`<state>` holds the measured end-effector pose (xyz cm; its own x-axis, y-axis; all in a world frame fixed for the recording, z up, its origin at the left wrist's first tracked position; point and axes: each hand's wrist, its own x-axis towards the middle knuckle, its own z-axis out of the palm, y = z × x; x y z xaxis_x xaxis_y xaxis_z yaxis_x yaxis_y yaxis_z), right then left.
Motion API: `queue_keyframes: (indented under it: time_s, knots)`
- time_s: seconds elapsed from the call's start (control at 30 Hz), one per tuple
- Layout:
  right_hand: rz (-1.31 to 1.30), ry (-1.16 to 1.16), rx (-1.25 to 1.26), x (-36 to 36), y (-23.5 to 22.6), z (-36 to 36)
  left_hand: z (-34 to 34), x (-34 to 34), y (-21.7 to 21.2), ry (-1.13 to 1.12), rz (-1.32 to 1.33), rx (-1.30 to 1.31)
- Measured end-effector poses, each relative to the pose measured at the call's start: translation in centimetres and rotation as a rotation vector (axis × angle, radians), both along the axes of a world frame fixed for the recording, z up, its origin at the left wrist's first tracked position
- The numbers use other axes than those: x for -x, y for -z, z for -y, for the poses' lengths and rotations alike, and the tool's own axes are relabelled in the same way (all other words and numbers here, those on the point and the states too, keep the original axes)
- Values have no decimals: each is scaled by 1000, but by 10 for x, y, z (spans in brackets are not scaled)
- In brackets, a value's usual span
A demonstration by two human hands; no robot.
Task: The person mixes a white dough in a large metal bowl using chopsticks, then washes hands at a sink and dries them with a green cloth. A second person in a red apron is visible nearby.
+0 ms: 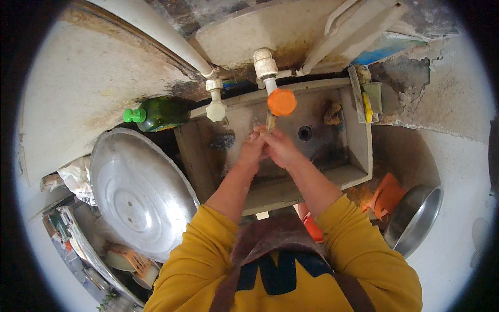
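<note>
My left hand and my right hand meet over the stone sink, just below the tap with the orange handle. Their fingers are closed and pressed against each other. Whatever lies between them, if anything, is hidden. A narrow pale strip hangs from this tap down to the fingertips; whether it is spout or water, I cannot tell. To the right of my hands is the dark round drain. A second tap with a whitish handle stands at the sink's back left.
A green bottle lies left of the sink, above a large metal basin. At the right rim sits a small rack with a sponge-like pad. A brown lump rests inside the sink. Another metal bowl is at lower right.
</note>
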<state>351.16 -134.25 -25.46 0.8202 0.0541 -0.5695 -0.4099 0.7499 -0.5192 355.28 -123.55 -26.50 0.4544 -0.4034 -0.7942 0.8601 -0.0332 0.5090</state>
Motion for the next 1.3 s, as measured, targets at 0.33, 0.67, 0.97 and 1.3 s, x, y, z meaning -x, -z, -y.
queue_keyframes:
  time_s: [0.33, 0.67, 0.97, 1.3]
  knots:
    - [-5, -130, -23, -1, 15, 19, -5, 3, 5, 62, -105, -78]
    - [27, -104, 46, 3, 17, 24, -9, -9, 11, 120, -142, 85]
    - [308, -47, 1182, 21, -19, -79, 0, -32, 56, -722, -95, -113]
    - [-17, -106, 926, -25, 64, -11, 39, -7, 31, -931, -872, 679]
